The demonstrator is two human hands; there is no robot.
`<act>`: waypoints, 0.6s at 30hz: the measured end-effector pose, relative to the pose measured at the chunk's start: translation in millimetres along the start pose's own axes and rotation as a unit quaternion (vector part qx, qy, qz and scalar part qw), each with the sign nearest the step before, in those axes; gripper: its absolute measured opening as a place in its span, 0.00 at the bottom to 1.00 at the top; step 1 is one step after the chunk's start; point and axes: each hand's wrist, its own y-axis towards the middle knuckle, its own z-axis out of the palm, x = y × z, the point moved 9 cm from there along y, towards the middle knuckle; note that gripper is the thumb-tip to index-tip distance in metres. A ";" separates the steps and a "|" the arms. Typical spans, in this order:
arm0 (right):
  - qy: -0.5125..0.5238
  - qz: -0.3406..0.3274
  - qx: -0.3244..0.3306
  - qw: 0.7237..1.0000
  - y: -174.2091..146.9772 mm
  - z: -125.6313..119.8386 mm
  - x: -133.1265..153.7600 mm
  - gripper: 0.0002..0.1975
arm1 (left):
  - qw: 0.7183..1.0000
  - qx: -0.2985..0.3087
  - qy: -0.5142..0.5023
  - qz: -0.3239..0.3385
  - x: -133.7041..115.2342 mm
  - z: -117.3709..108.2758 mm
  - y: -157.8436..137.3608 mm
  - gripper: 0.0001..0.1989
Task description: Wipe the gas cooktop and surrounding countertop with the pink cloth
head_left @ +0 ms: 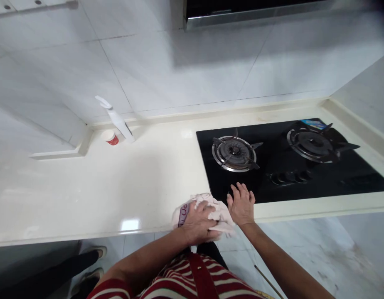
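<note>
Under my left hand is a crumpled pale pink cloth with a purple lettered band, bunched at the front edge of the cream countertop. The fingers of that hand curl over the cloth and hold it. My right hand lies palm down with fingers outstretched on the front left corner of the black gas cooktop. It holds nothing, and the cloth's right side is close by its wrist. The left burner stands just beyond my right fingertips.
A white spray bottle and a small red-and-white paper cup stand at the back left near the wall. The right burner has raised pan supports. A range hood hangs above. Another person's feet show at lower left.
</note>
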 end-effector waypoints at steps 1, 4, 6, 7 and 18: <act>-0.004 -0.001 0.001 1.000 -0.2 0.5 0.1 0.23 | 1.000 0.009 -0.006 0.012 -5.8 1.2 0.2 0.20; -0.007 0.003 -0.001 1.000 -1.8 1.5 -2.3 0.23 | 0.999 0.023 0.003 0.040 -14.2 0.5 3.6 0.20; 0.000 0.005 -0.006 1.000 -3.4 1.8 -5.1 0.23 | 0.998 0.015 0.027 0.058 -16.6 -2.0 1.0 0.18; 0.005 0.006 -0.008 1.000 -4.3 2.0 -6.6 0.23 | 0.997 0.008 0.039 0.062 -16.6 -3.2 -2.9 0.17; 0.028 0.017 0.001 0.999 -8.5 0.5 -12.8 0.25 | 0.989 0.016 0.120 -0.083 73.5 -32.8 -162.6 0.28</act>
